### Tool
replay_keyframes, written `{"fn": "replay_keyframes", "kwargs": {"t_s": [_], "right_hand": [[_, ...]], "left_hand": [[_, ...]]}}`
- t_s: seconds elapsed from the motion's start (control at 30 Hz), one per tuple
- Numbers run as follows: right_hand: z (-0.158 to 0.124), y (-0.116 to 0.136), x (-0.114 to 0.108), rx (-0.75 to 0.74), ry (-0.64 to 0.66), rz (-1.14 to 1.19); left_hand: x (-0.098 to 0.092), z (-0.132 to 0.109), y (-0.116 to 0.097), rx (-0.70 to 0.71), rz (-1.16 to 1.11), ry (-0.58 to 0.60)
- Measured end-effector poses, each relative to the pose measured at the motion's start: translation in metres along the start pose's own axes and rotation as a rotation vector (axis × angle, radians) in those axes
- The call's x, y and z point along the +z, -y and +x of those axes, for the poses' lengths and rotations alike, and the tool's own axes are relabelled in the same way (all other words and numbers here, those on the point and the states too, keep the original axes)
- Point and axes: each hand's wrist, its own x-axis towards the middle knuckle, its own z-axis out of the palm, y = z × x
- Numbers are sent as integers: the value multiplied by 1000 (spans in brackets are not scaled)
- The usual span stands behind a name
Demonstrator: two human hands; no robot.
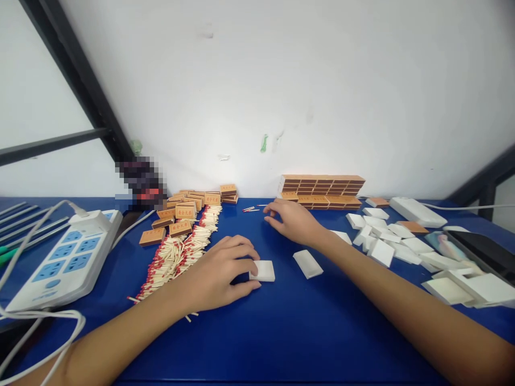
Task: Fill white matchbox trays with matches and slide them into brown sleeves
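My left hand [225, 271] grips the left end of a small white matchbox tray [264, 271], with the thumb at its near side and fingers bent over it. Beyond, my right hand [293, 219] reaches toward a few loose matches [251, 209]; its thumb and curved fingers are a little apart, and nothing shows between them. A second white tray [308, 264] lies tilted on the blue table [281, 332], right of the first. Left of my left hand, a long heap of red-tipped matches [173, 257] is partly covered by that arm.
Orange matchboxes [186, 212] are piled behind the match heap. A neat stack of matchboxes [322, 186] stands by the wall. Several white trays [382, 252] lie at right, near a phone [478, 249] and a white block [418, 212]. A power strip [66, 257] with cables sits at left.
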Motion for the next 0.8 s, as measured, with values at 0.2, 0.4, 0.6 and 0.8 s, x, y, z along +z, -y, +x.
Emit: {"fn": "replay_keyframes", "kwargs": {"t_s": [0.2,0.4,0.6,0.8], "right_hand": [[46,4,5,141,134,-153],[62,6,-4,133,267,-175],[54,3,-6,34,222,-152],[55,8,15,-22,201,-127]], "left_hand": [[-11,2,11,-36,-8,3],[-22,1,26,-189,72,-7],[-21,1,26,-245,125,-28],[-23,2,25,-271,119,-5]]}}
